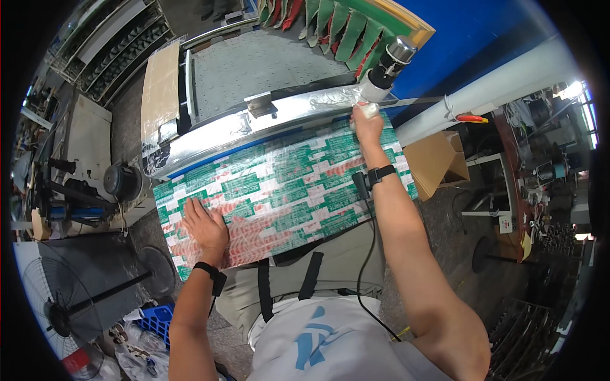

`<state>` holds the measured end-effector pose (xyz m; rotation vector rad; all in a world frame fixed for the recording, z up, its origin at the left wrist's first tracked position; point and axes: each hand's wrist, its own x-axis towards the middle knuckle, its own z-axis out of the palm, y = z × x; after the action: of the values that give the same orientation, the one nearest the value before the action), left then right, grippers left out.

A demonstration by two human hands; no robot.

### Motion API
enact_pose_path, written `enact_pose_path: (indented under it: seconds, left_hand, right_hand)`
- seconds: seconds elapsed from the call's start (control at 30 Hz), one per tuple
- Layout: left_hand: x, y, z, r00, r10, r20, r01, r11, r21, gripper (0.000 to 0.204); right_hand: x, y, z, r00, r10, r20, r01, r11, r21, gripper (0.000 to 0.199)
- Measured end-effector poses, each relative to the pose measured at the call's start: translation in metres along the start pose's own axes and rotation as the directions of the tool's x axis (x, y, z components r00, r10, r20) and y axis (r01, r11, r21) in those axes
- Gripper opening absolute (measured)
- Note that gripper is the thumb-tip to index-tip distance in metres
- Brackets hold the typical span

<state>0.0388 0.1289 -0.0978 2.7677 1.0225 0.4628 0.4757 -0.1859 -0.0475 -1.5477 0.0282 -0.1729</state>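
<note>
On the patterned panel, the left grip lies flat, released. The right grip clenches a whitish piece.

Grey floor beside laden rack

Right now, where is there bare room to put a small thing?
On the printed board, the middle between the left hand and the right hand is free. So is the grey plate, between the silver rail and green flaps. The rail's right end is crowded: right hand, black-and-silver cylinder and flaps sit close together.
</note>
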Motion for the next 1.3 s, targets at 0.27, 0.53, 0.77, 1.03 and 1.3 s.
enact_pose_path:
  seconds: [0.27,0.53,0.77,1.03,1.3]
  left_hand:
    - [-0.001,-0.001,0.000,1.000,0.012,-0.001,-0.012,1.000,0.018,0.069]
    - [-0.001,-0.005,0.000,1.000,-0.014,0.003,0.014,1.000,0.026,0.068]
    - [-0.001,-0.007,0.001,1.000,0.008,-0.018,-0.008,1.000,0.016,0.067]
    - [-0.002,-0.005,-0.004,1.000,-0.018,0.009,0.017,0.999,0.036,0.067]
    - [-0.001,-0.007,-0.004,1.000,-0.007,-0.007,0.007,0.999,0.033,0.067]
  right_hand:
    - [-0.012,-0.003,-0.029,0.992,0.120,0.034,-0.123,0.987,0.102,0.021]
    - [-0.029,-0.015,-0.039,0.977,0.181,0.108,-0.197,0.967,0.160,0.024]
    - [-0.025,-0.016,-0.045,0.953,0.244,0.177,-0.271,0.951,0.149,0.025]
    - [-0.024,-0.020,-0.023,0.968,0.166,0.188,-0.192,0.973,0.128,0.023]
    - [-0.020,-0.023,-0.005,0.960,0.225,0.164,-0.247,0.961,0.128,0.019]
